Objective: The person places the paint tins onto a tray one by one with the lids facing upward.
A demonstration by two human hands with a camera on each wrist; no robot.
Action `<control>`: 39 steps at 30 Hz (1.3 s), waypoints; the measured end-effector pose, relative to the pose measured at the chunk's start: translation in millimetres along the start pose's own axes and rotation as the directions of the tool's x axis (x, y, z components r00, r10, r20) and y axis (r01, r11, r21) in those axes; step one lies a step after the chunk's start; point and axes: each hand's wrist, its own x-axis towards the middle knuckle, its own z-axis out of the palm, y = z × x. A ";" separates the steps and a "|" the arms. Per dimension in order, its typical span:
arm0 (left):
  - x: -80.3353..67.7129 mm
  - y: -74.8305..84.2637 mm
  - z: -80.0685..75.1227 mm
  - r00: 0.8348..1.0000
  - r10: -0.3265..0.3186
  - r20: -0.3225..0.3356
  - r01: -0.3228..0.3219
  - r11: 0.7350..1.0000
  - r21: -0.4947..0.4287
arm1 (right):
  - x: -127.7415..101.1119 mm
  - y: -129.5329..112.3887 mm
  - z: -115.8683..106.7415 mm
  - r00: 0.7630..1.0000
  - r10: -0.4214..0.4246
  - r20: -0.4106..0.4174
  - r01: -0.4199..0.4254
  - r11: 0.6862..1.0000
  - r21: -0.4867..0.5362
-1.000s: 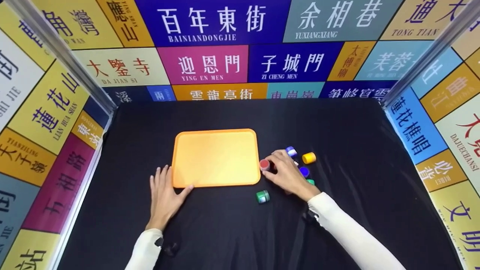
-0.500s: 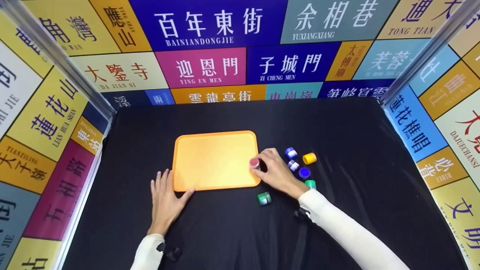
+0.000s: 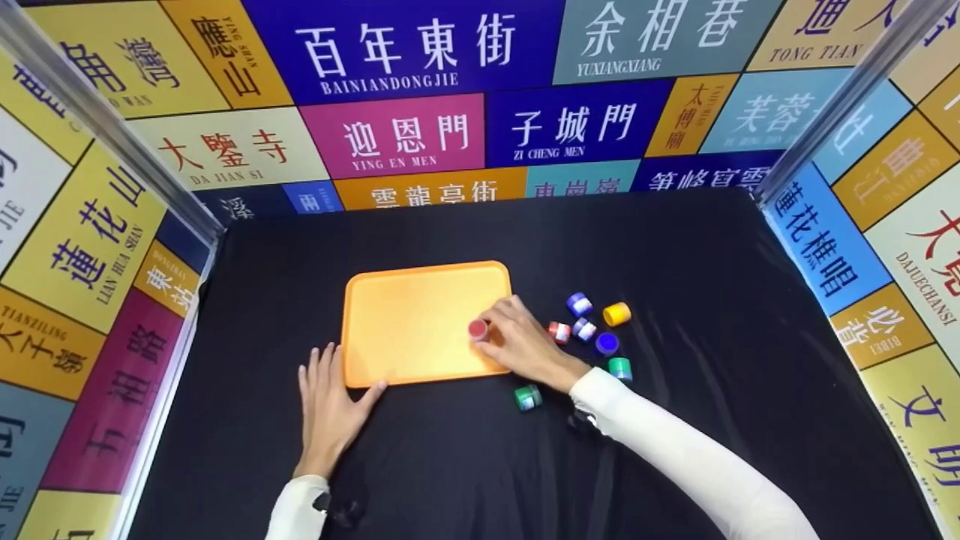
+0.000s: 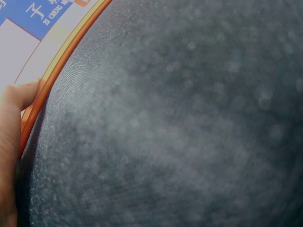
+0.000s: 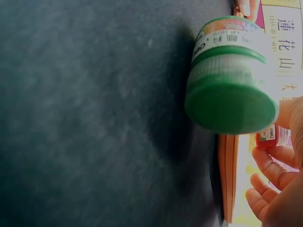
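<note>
An orange tray point(image 3: 409, 322) lies on the black cloth in the head view. My right hand point(image 3: 525, 341) pinches a small red paint jar point(image 3: 478, 330) between thumb and fingers over the right part of the tray. That jar's label shows in the right wrist view; whether its base touches the tray I cannot tell. At the tray's front left corner rests my left hand point(image 3: 330, 409), fingers straight along the left side and thumb on the front rim. The left wrist view shows the thumb point(image 4: 26, 94) against the orange rim.
Right of the tray lie another red jar point(image 3: 559, 332), a yellow jar point(image 3: 617, 314), a blue jar point(image 3: 607, 344), other small jars and a light green one point(image 3: 620, 368). A dark green jar point(image 3: 527, 397) lies in front of the tray, below my right forearm.
My right hand has carried the red paint jar leftward, from beside the tray's right edge to above its surface. The second red jar has come into sight. My left hand stays at the corner.
</note>
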 end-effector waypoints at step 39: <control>-1.0 3.3 -3.1 1.000 0.006 -0.006 -0.006 1.000 -0.005 | 38.1 -32.5 40.0 0.999 -0.001 0.045 -0.004 0.993 0.115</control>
